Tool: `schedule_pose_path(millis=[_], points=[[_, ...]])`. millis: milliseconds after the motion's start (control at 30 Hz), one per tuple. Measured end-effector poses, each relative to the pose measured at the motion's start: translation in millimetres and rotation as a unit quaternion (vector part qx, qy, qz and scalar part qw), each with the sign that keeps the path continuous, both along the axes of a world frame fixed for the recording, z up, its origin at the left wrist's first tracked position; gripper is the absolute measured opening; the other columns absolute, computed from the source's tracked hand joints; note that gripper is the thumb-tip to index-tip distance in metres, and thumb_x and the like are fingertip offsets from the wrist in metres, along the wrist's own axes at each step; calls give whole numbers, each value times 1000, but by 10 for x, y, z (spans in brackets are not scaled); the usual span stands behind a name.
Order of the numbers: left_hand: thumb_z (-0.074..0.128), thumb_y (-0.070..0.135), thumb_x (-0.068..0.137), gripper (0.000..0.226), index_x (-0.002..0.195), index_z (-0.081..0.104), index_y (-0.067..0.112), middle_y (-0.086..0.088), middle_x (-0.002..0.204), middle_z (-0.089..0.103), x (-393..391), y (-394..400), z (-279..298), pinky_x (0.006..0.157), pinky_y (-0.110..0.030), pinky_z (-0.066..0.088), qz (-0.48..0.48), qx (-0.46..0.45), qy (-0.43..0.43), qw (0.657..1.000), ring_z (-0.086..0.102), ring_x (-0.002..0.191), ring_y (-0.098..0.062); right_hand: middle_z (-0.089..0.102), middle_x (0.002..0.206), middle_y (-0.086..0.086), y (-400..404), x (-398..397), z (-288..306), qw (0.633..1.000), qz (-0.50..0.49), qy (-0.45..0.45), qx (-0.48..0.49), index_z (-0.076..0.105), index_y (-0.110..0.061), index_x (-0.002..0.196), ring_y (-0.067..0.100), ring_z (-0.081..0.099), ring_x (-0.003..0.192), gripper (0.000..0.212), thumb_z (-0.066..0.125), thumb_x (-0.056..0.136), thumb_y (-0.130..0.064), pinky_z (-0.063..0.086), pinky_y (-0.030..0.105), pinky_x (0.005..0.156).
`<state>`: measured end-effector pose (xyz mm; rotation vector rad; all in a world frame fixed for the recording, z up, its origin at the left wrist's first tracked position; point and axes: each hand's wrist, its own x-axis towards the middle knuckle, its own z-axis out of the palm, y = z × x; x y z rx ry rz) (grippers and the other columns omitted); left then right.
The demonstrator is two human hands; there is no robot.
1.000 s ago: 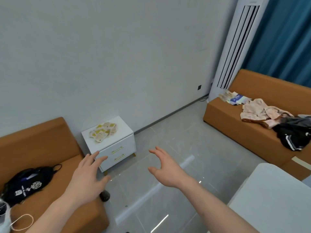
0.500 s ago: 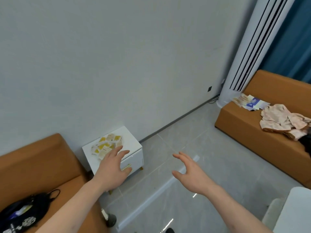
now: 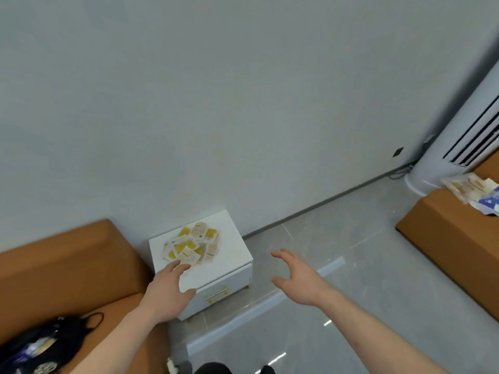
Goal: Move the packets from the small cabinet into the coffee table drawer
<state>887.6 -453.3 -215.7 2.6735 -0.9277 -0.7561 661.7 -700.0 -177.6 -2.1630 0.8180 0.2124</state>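
Head view, looking down into a room corner. Small cabinet (image 3: 201,261), white, two gold drawer handles on its front, stands on the grey tiled floor (image 3: 337,279) against the wall, at about 7 o'clock from frame centre. Drawers appear closed.

Packets (image 3: 193,245): loose heap of yellow and beige sachets lying on the cabinet top, toward its back-left part. Exact count not readable; edges blurred.

Left hand (image 3: 167,290): palm down over the front-left corner of the cabinet top, fingers (image 3: 176,268) straight and spread, holding nothing. Fingertips sit at the 6 o'clock edge of the heap; actual contact with the nearest packet cannot be confirmed.

Right hand (image 3: 297,279): in the air over the floor at 3 o'clock from the cabinet, well apart from it, fingers loosely spread and slightly curved, nothing in them.

Surroundings: orange sofa (image 3: 67,265) directly at 9 o'clock of the cabinet, with a black bag (image 3: 40,344) on its seat at lower left. Second orange sofa (image 3: 445,244) at 3 o'clock of the frame, papers (image 3: 469,190) on its near end. White standing air conditioner (image 3: 459,136) in the corner at 2 o'clock.
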Motion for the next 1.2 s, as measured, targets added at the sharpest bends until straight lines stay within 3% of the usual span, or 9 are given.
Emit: schedule_pose_path(millis=[100,267,400,633,833,1000,1200], points=[[64,46,87,70,150,38,32,1,163,25,336,-16,-163,117,-38,31,32,8,20,999,29,147,-24,26,163,-6,-162,493,-101,1000,24,6,18,37,-26,153,11,28,149,62,61,96,-28,20,14,111],[64,45,88,71,151,37,28,-1,162,27,1056,-164,-460,116,-38,33,55,40,56,996,32,146,-26,28,162,-4,-371,1343,-413,998,37,36,38,36,-24,154,12,29,149,64,61,96,-30,22,19,115],[62,41,88,68,150,38,27,2,160,29,1730,-385,-747,115,-33,34,44,47,86,994,37,142,-22,33,158,-7,-471,1994,-699,997,3,55,60,40,-25,152,11,40,140,60,61,96,-29,30,14,103],[66,43,83,74,150,37,29,5,157,28,2797,-807,-1640,111,-32,39,15,77,100,992,38,139,-21,38,153,-7,-628,3065,-1638,993,-33,90,75,44,-25,146,10,43,137,53,61,96,-27,31,18,109],[73,58,75,106,158,16,26,3,164,7,3296,-1059,-2759,111,-38,38,-10,121,88,989,21,147,-23,40,149,-13,-726,3928,-2769,992,-53,85,72,46,-32,142,11,46,133,52,64,94,-38,41,26,105],[75,75,62,139,159,-13,27,0,165,-18,3363,-1044,-3644,125,-43,14,-19,134,42,990,-8,154,-28,45,145,-4,-740,4475,-3654,992,-57,104,46,46,-26,144,20,45,130,63,68,89,-47,41,32,105],[76,73,63,138,157,-16,32,9,165,-23,3349,-867,-4255,125,-41,4,-30,79,-2,996,-18,153,-21,38,152,2,-713,4957,-4413,991,-64,120,-11,36,-21,150,27,38,138,85,69,83,-62,41,44,109]])
